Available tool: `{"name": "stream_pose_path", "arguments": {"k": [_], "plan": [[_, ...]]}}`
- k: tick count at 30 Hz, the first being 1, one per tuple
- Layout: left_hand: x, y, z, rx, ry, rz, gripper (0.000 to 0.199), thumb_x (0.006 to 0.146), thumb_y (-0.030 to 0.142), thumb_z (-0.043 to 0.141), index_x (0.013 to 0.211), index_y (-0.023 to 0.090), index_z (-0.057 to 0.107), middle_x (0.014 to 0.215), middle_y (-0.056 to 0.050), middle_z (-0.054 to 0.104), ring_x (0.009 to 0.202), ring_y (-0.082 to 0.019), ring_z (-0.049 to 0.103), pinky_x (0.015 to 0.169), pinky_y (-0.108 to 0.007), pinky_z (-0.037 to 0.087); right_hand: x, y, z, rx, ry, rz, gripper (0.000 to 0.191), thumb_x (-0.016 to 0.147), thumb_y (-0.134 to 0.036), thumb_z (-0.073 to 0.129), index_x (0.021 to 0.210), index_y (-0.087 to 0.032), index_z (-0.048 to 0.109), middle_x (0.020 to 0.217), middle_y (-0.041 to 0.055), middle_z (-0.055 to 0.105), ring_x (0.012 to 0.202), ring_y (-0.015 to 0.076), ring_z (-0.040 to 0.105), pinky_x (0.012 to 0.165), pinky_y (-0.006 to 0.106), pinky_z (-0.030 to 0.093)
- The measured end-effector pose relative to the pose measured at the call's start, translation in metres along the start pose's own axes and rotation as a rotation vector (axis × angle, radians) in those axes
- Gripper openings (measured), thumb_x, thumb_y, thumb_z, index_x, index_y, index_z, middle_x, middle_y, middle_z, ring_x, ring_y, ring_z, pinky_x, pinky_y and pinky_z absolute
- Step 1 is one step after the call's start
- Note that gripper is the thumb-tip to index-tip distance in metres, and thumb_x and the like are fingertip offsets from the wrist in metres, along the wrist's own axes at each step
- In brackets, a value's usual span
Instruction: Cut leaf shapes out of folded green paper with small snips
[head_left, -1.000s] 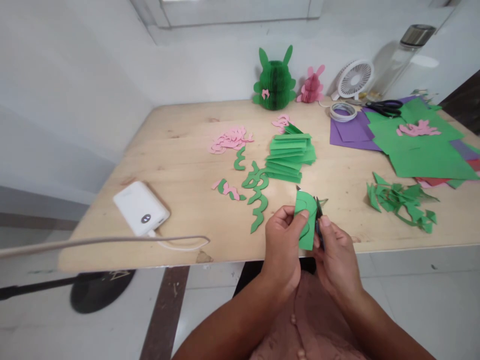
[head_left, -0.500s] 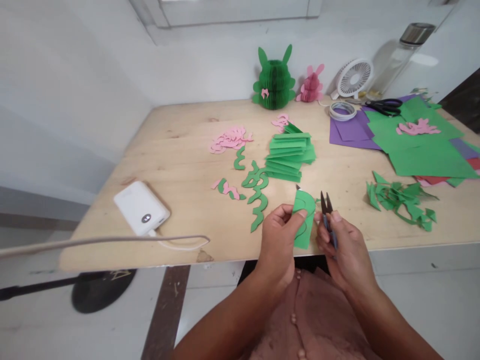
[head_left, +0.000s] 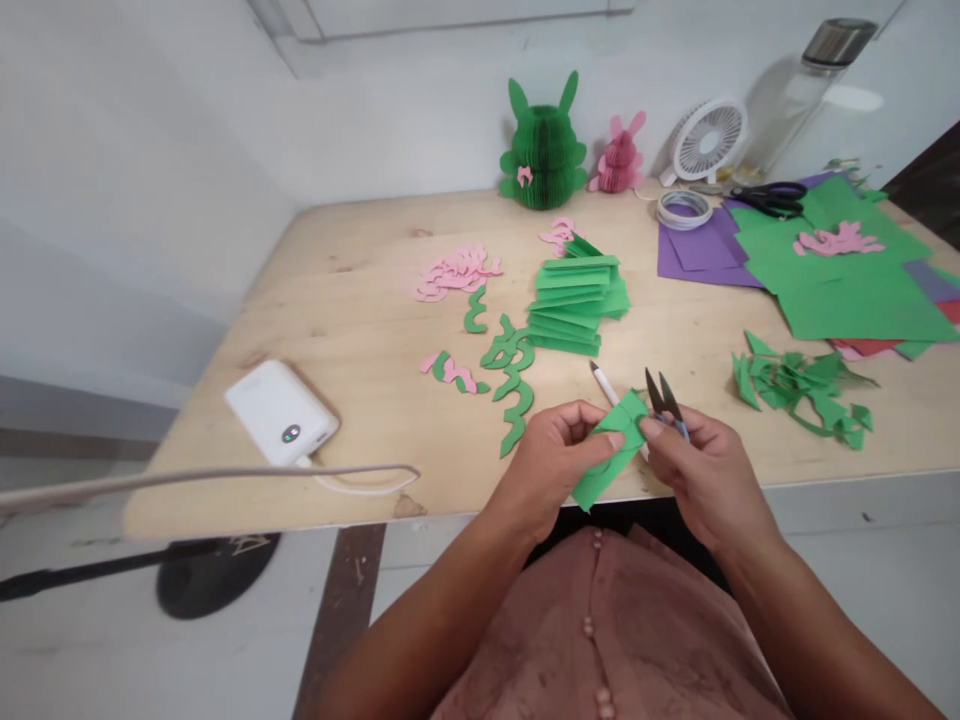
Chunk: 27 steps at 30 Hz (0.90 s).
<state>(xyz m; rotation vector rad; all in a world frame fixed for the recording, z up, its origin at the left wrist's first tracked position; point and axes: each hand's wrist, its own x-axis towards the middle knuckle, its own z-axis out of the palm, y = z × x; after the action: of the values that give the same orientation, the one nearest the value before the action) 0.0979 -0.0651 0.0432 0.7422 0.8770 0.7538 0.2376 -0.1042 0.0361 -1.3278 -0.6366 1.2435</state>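
My left hand [head_left: 562,460] pinches a small green paper piece [head_left: 606,470] with a curved line drawn on it, tilted over the table's front edge. In my right hand [head_left: 701,465] is a pair of small thread snips [head_left: 664,398], black blades pointing away from me and slightly apart. The right thumb and fingertips also touch the paper's upper right corner. Under the paper lies a white pencil [head_left: 602,382], its dark tip showing. Left of my hands are wavy green cutouts [head_left: 514,395], and beyond them a stack of folded green strips [head_left: 574,300].
Green scraps [head_left: 810,395] lie at right, below green sheets [head_left: 855,290] and black scissors [head_left: 772,198]. Pink cutouts [head_left: 457,272] sit mid-table. A white power bank [head_left: 281,412] with a cable is at left. Paper rabbits [head_left: 544,155], a fan [head_left: 709,140] and a bottle [head_left: 806,95] stand behind.
The green paper has turned from upright to slanting, its top now toward the right. My right hand has come over to touch its corner. More of the pencil shows.
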Motion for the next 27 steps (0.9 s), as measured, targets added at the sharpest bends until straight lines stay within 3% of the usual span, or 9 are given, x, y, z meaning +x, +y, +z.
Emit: {"name": "stream_pose_path", "arguments": {"k": [5,10,14,19,27], "plan": [[0.000,-0.001,-0.003,-0.056,0.030,0.030,0.019,0.064,0.023,0.078,0.077,0.014,0.068,0.076,-0.002,0.065,0.066,-0.010,0.056,0.065,-0.022,0.043,0.003,0.004,0.006,0.066,0.136,-0.037,0.037,0.064,-0.034,0.081,0.059,-0.019,0.048,0.050,-0.0089,0.033,0.044,0.0052,0.022,0.038,0.021,0.016],[-0.009,-0.014,-0.003,-0.366,0.029,-0.039,0.027,0.064,0.023,0.079,0.086,0.016,0.066,0.080,-0.003,0.067,0.072,-0.014,0.062,0.077,-0.031,0.049,0.005,0.006,0.012,0.170,0.249,-0.136,0.039,0.067,-0.031,0.080,0.059,-0.020,0.044,0.052,-0.0102,0.025,0.044,0.0049,0.019,0.039,0.021,0.015],[-0.012,-0.026,0.006,-0.434,0.077,-0.058,0.021,0.064,0.022,0.079,0.079,0.014,0.067,0.078,-0.005,0.068,0.073,-0.015,0.063,0.074,-0.029,0.048,0.004,0.009,0.019,0.180,0.253,-0.162,0.042,0.070,-0.032,0.078,0.060,-0.021,0.039,0.053,-0.0100,0.027,0.044,0.0051,0.021,0.039,0.021,0.016],[-0.009,-0.030,0.019,-0.452,0.144,0.035,0.018,0.064,0.022,0.079,0.078,0.014,0.070,0.076,-0.004,0.069,0.069,-0.013,0.061,0.072,-0.028,0.047,0.000,0.013,0.026,0.208,0.244,-0.134,0.047,0.070,-0.033,0.078,0.057,-0.021,0.034,0.050,-0.0103,0.027,0.043,0.0051,0.021,0.040,0.022,0.018],[-0.006,-0.026,0.020,-0.392,0.181,0.054,0.013,0.063,0.020,0.077,0.071,0.013,0.069,0.067,-0.002,0.067,0.064,-0.012,0.058,0.068,-0.027,0.046,-0.002,0.011,0.027,0.244,0.240,-0.110,0.045,0.069,-0.032,0.079,0.058,-0.021,0.037,0.050,-0.0106,0.028,0.042,0.0050,0.021,0.040,0.022,0.017]]}}
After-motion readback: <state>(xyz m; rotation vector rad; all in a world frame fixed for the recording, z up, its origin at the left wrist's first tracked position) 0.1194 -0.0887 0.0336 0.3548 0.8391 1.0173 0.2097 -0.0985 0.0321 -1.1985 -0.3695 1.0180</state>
